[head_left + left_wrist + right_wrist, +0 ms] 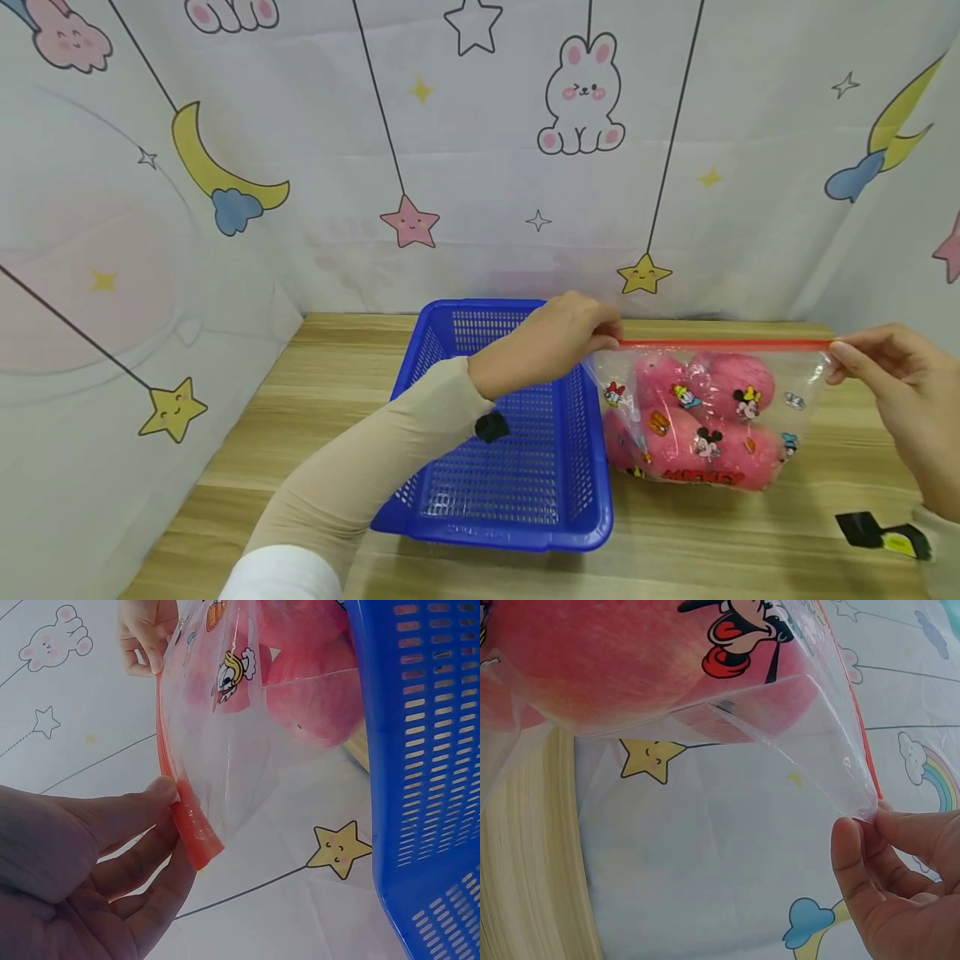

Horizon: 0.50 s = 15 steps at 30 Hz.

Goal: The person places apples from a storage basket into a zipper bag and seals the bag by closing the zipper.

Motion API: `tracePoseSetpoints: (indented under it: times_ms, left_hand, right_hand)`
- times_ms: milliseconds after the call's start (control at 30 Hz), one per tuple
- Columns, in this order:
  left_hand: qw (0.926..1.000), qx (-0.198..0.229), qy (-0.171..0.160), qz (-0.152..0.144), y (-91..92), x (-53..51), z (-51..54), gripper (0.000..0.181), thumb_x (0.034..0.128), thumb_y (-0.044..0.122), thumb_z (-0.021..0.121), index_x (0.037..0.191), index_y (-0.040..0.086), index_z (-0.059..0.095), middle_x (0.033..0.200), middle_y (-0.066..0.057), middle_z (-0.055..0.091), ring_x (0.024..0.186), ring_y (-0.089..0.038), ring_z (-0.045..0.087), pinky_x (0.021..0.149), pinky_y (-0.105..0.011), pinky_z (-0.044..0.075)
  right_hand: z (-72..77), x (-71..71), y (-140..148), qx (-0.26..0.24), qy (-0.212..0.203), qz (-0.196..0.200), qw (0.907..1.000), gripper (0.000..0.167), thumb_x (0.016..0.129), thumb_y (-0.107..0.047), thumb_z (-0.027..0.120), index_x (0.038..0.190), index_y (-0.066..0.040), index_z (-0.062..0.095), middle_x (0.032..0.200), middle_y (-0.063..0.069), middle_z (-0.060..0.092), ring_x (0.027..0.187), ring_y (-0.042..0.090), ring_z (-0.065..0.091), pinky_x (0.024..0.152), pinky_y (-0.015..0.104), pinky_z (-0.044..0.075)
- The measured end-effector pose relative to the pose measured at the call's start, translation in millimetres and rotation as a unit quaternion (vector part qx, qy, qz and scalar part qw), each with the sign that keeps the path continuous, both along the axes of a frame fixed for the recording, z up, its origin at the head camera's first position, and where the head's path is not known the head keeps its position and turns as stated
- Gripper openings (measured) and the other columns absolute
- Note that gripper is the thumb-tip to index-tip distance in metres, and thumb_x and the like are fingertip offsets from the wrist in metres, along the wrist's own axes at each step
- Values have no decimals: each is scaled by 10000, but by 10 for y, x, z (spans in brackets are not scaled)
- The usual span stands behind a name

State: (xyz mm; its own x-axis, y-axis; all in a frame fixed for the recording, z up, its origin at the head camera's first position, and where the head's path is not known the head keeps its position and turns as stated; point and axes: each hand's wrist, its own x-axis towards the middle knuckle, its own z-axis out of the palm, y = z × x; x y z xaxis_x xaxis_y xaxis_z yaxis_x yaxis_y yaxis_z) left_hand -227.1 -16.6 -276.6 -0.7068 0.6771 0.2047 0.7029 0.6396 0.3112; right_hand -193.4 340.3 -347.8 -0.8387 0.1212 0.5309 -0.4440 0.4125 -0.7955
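Observation:
A clear zip bag (pixel 795 379) with cartoon prints and a red seal strip (pixel 720 344) holds several round pink-red fruits (pixel 731 383) that look like peaches or apples. My left hand (pixel 551 342) pinches the strip's left end between thumb and fingers, as the left wrist view shows closely (pixel 97 862). At the opposite top corner, my right hand (pixel 900 387) pinches the bag; in the right wrist view the right hand (pixel 900 877) has thumb and fingertips on that corner. The strip is stretched straight between both hands. The bag's lower part hangs at table level, beside the basket.
A blue plastic basket (pixel 600 492) with perforated walls stands left of the bag, under my left forearm. Both rest on a wood-grain table (pixel 277 400). A white printed cloth (pixel 487 167) hangs behind and at the sides.

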Motion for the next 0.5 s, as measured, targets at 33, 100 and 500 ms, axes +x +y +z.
tracePoseSetpoints:
  times_ms: [33,100,500]
  left_hand:
    - [10000,8,-9,3,-6,-1,-1,113,986,182,636,978,114,724,902,47,679,794,-65,591,740,-178,470]
    - [10000,18,-29,6,-16,-1,-2,110,985,181,638,975,113,724,900,47,679,793,-66,591,738,-179,471]
    - [10000,67,-32,16,-85,-15,-18,87,976,176,654,951,123,717,880,39,685,780,-69,592,727,-190,470]
  right_hand:
    - [1,-2,0,0,13,7,10000,172,969,75,548,930,-42,667,778,-117,652,596,2,595,665,79,483]
    - [0,-2,1,11,32,18,10000,169,967,83,547,932,-32,667,780,-114,655,602,4,595,655,84,485]
    - [-7,-10,-5,106,64,-89,9999,179,969,81,549,938,-43,674,781,-141,652,601,-1,585,654,76,478]
